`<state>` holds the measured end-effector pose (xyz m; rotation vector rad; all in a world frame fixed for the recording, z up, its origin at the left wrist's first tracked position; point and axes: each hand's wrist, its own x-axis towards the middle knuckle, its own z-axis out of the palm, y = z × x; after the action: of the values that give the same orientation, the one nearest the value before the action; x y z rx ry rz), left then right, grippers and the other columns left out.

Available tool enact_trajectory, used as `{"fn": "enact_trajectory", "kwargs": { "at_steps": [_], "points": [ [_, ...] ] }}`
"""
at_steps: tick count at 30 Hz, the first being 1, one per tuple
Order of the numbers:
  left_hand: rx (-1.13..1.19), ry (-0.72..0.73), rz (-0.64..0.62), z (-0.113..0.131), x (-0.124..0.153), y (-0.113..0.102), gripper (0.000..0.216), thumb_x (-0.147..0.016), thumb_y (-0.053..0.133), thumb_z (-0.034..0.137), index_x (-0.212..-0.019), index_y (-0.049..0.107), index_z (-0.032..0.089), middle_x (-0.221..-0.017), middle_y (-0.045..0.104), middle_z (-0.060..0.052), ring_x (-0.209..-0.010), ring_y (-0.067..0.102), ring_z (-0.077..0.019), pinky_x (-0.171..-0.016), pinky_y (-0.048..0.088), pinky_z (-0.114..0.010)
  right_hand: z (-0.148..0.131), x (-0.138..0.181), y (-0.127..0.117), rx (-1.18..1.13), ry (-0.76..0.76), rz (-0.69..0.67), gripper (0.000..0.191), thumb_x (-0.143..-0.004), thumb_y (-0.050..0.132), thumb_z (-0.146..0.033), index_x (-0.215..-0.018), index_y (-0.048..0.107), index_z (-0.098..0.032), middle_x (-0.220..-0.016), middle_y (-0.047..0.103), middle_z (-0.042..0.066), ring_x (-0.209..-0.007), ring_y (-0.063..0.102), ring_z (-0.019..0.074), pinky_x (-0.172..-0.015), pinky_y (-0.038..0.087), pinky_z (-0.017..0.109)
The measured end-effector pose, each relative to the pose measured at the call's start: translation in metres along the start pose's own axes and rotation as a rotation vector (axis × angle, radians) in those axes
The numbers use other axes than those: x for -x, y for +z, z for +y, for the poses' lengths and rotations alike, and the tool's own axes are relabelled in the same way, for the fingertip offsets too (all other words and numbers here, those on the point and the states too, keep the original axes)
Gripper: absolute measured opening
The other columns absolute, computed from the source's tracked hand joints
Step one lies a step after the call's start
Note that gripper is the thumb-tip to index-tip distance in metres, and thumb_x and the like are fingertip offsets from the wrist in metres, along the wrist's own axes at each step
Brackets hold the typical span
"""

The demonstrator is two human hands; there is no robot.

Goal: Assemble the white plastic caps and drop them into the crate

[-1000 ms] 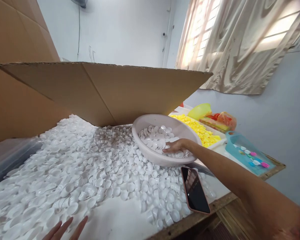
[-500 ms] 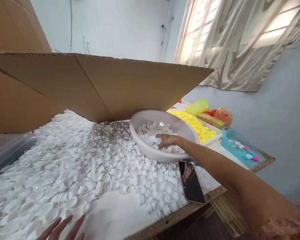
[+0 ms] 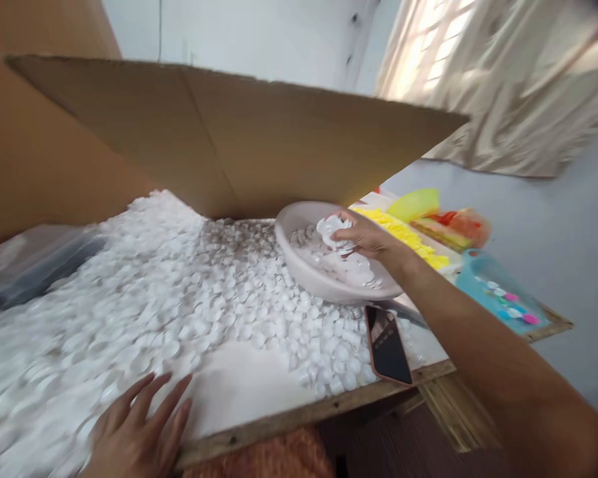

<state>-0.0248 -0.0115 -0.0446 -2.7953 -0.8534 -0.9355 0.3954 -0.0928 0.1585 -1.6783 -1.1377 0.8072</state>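
Note:
Small white plastic cups lie in a wide heap across the table. At the table's near edge my left hand rests with spread fingers, touching the table beside the heap and holding nothing. My right hand is closed round a clump of small white round plastic discs, raised above the pale basin. More loose white discs lie on the basin's floor. Just in front of the basin a phone with a dark screen lies by the table edge.
A large cardboard flap slants over the back of the table. At the right stand a tray of yellow pieces, a yellow bowl and a blue tray with small coloured pieces. A clear plastic container sits at the left.
My right hand has lifted out of the basin's contents with a clump of white discs. My left hand shows more fully at the near edge. The whole view has shifted.

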Motion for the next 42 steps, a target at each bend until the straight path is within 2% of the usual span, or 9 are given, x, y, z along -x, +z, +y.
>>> {"fn": "enact_trajectory", "kwargs": {
  "at_steps": [4,8,11,13,18,25,31,35,42],
  "points": [
    [-0.091,-0.066,-0.061,0.021,-0.009,-0.017,0.030,-0.082,0.050,0.028,-0.109,0.060,0.022,-0.110,0.056,-0.010,-0.111,0.044,-0.0300,-0.089,0.040,-0.047,-0.012,0.023,0.068,-0.037,-0.068,-0.189,0.048,-0.064,0.064,-0.023,-0.110,0.049,-0.026,-0.080,0.058,-0.002,-0.066,0.058,0.0153,-0.052,0.047,0.025],
    [-0.106,-0.133,-0.084,0.025,-0.007,-0.019,0.029,-0.082,0.051,0.028,-0.109,0.060,0.023,-0.111,0.055,-0.009,-0.112,0.043,-0.0281,-0.090,0.040,-0.045,0.026,0.042,0.161,0.097,-0.052,-0.400,0.052,-0.065,0.064,-0.020,-0.115,0.051,-0.027,-0.111,0.055,0.006,-0.063,0.055,0.0124,-0.049,0.046,0.025],
    [-0.077,-0.131,-0.087,0.026,-0.005,-0.020,0.030,-0.083,0.050,0.027,-0.111,0.059,0.023,-0.111,0.054,-0.010,-0.109,0.045,-0.0262,-0.090,0.041,-0.044,0.061,0.052,0.220,0.312,-0.022,-0.352,0.050,-0.064,0.065,-0.018,-0.112,0.053,-0.026,-0.110,0.053,0.007,-0.062,0.055,0.0128,-0.051,0.047,0.028],
    [-0.050,-0.123,-0.093,0.027,-0.005,-0.020,0.030,-0.083,0.049,0.026,-0.111,0.059,0.022,-0.110,0.054,-0.010,-0.107,0.046,-0.0248,-0.090,0.042,-0.042,0.075,0.057,0.241,0.498,-0.120,-0.279,0.048,-0.064,0.065,-0.017,-0.110,0.054,-0.026,-0.112,0.050,0.006,-0.073,0.057,0.0167,-0.062,0.048,0.032],
    [-0.014,-0.134,-0.117,0.027,-0.007,-0.021,0.028,-0.084,0.048,0.026,-0.109,0.060,0.020,-0.107,0.053,-0.011,-0.104,0.046,-0.0245,-0.090,0.042,-0.042,0.090,0.065,0.234,0.644,-0.237,-0.288,0.062,-0.070,0.066,-0.028,-0.127,0.042,-0.029,-0.135,0.034,0.008,-0.118,0.041,0.0262,-0.090,0.041,0.039],
    [0.068,-0.202,-0.117,0.025,-0.007,-0.021,0.026,-0.084,0.045,0.021,-0.103,0.064,0.020,-0.104,0.054,-0.010,-0.101,0.046,-0.0230,-0.086,0.044,-0.039,0.112,0.078,0.209,0.705,-0.268,-0.334,0.060,-0.076,0.063,-0.038,-0.131,0.041,-0.028,-0.148,0.013,0.008,-0.131,0.025,0.0279,-0.099,0.033,0.044],
    [0.147,-0.306,-0.146,0.017,-0.008,-0.025,0.024,-0.084,0.046,0.019,-0.096,0.067,0.020,-0.096,0.059,-0.007,-0.090,0.048,-0.0204,-0.080,0.045,-0.037,0.112,0.083,0.208,0.907,-0.308,-0.301,0.062,-0.078,0.052,-0.055,-0.132,0.041,-0.026,-0.147,0.018,0.012,-0.122,0.037,0.0348,-0.092,0.035,0.053],
    [0.150,-0.220,-0.205,0.022,-0.017,-0.022,0.026,-0.083,0.045,0.015,-0.098,0.066,0.020,-0.091,0.059,-0.007,-0.087,0.048,-0.0197,-0.076,0.045,-0.035,0.103,0.084,0.214,0.996,-0.335,-0.231,0.069,-0.076,0.046,-0.067,-0.130,0.044,-0.025,-0.143,0.028,0.012,-0.116,0.041,0.0366,-0.089,0.033,0.054],
    [0.030,-0.103,-0.408,0.032,-0.031,-0.015,0.022,-0.081,0.048,0.015,-0.091,0.067,0.017,-0.093,0.057,-0.011,-0.089,0.047,-0.0218,-0.078,0.045,-0.036,0.088,0.086,0.235,1.060,-0.440,-0.126,0.042,-0.090,0.039,-0.044,-0.124,0.050,-0.022,-0.134,0.044,0.007,-0.111,0.041,0.0274,-0.084,0.034,0.041]
  ]
}}
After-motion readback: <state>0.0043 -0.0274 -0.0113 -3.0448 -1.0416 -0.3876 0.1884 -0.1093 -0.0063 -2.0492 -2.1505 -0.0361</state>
